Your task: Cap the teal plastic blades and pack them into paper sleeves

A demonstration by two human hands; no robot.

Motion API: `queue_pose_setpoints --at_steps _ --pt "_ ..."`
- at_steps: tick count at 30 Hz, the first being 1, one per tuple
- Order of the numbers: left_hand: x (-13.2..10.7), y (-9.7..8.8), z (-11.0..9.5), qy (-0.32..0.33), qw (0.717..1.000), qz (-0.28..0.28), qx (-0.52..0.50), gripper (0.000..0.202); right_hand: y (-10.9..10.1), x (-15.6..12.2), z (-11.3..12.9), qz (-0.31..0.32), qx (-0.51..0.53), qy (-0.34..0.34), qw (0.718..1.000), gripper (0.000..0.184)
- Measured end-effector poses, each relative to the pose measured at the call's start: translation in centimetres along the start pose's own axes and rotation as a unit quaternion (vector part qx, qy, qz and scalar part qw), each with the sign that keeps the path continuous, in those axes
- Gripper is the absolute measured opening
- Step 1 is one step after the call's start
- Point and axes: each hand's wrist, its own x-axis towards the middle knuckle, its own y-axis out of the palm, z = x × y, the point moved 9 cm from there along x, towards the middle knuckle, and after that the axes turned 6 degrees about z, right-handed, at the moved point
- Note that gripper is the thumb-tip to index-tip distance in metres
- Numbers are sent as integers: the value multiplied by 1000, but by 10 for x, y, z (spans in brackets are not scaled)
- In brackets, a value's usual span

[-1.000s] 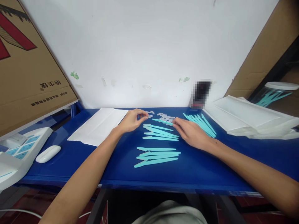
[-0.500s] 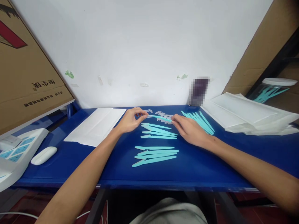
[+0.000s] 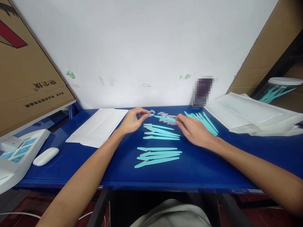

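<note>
My left hand [image 3: 134, 120] pinches a small clear blade cap [image 3: 151, 115] between thumb and fingertips. A turquoise eyebrow razor [image 3: 165, 118] is held by its handle end in my right hand [image 3: 190, 127], its blade end pointing left at the cap. A small gap shows between razor and cap. Behind and below them lies a loose pile of clear caps [image 3: 162, 113] on the blue table. Nearer to me are two groups of turquoise razors, one just below my hands [image 3: 162, 132] and one closer to the front edge [image 3: 158, 154].
More razors [image 3: 205, 123] lie beyond my right hand. White envelopes are stacked at right [image 3: 258, 113], and a white sheet [image 3: 97, 126] lies at left. A white oval case [image 3: 46, 156], a white device [image 3: 26, 157], a cardboard box [image 3: 30, 63] and a jar of razors [image 3: 279, 91] stand around.
The razor's blade end and the cap in my left hand, touching or nearly so before, are now slightly apart. My right hand has shifted a little to the right.
</note>
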Motion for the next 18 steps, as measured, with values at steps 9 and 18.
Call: queue_pose_setpoints --at_steps 9,18 --pt "0 21 -10 25 999 40 -13 22 3 1 3 -11 15 -33 999 22" --pt "0 22 5 6 999 39 -24 29 11 0 10 9 22 -64 998 23"
